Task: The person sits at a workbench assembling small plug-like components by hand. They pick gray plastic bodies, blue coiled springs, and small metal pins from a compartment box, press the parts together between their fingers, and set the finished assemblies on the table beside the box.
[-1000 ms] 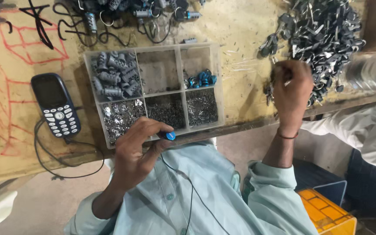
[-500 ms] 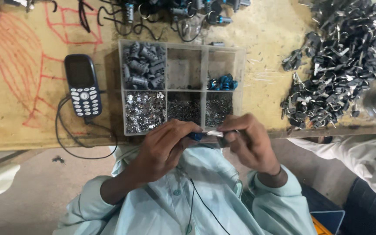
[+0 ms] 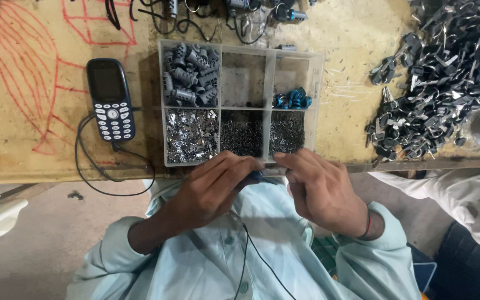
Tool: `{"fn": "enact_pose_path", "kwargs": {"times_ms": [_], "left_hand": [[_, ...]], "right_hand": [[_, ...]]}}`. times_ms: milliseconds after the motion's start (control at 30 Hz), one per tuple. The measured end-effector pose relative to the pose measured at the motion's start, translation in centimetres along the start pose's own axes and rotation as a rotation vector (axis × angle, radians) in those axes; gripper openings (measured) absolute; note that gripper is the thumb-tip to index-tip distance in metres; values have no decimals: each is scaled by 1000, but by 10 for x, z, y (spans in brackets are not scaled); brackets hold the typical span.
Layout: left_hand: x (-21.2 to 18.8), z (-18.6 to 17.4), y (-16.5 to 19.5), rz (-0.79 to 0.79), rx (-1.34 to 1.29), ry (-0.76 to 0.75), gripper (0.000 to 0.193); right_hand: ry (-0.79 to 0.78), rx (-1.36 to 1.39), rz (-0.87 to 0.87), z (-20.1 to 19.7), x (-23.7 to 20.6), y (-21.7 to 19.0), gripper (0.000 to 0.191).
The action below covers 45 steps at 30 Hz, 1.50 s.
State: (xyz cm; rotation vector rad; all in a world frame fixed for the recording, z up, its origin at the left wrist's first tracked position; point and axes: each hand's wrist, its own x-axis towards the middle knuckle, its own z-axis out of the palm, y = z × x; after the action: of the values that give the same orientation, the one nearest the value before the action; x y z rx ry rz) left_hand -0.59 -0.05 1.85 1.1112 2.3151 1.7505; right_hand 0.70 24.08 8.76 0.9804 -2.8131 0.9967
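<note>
both hands meet just off the near edge of the bench (image 3: 29, 161), above the person's lap. left hand (image 3: 209, 189): fingers curled together and pinched on a small blue part (image 3: 255, 176), of which only a sliver shows between the fingertips. right hand (image 3: 320, 189): fingers bent and close together, tips touching the same part from the right; whether they also hold something of their own cannot be told. a red band sits on the right wrist.

the part is held just near of the tray (image 3: 320, 83), a clear box of six compartments lying on the bench. far row: grey cylinders (image 3: 190, 75) at left, middle compartment bare, a few blue pieces (image 3: 291, 100) at right. near row: shiny flat bits (image 3: 191, 135) at left, fine dark bits (image 3: 242, 133) in the middle, small pins (image 3: 285, 132) at right.

left of the tray, apart from it, lies a dark blue phone (image 3: 110, 100), keypad up, with a black cable (image 3: 93, 172) looping from its near end over the bench edge. right of the tray, well apart, a heap of dark keys (image 3: 440, 78) spreads to the right edge. black wires (image 3: 156, 16) lie at the far side. red scribbles mark the bench at left. a thin black cord (image 3: 259, 261) runs down the pale shirt.
</note>
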Motion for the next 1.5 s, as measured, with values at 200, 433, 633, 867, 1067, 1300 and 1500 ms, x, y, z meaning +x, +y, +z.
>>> {"fn": "enact_pose_path", "kwargs": {"times_ms": [200,433,633,867,1067,1300,1500], "left_hand": [[-5,6,0,15,104,-33,45],[13,13,6,-181,-208,138,45],[-6,-31,-1,-435,467,199,19],[-11,-25,-5,-519,585,46,9],[-13,-37,-1,-464,350,202,18],[-15,-27,1,-445,114,362,14],[2,-3,-2,-472,-662,353,15]], "right_hand": [[-254,-105,85,8,-4,0,54],[25,154,663,21,-16,28,59],[181,-588,544,18,-22,64,50],[-130,27,395,40,25,30,22],[-302,-227,195,71,55,26,18],[-236,247,333,45,52,27,11],[-133,914,344,49,24,22,15]]}}
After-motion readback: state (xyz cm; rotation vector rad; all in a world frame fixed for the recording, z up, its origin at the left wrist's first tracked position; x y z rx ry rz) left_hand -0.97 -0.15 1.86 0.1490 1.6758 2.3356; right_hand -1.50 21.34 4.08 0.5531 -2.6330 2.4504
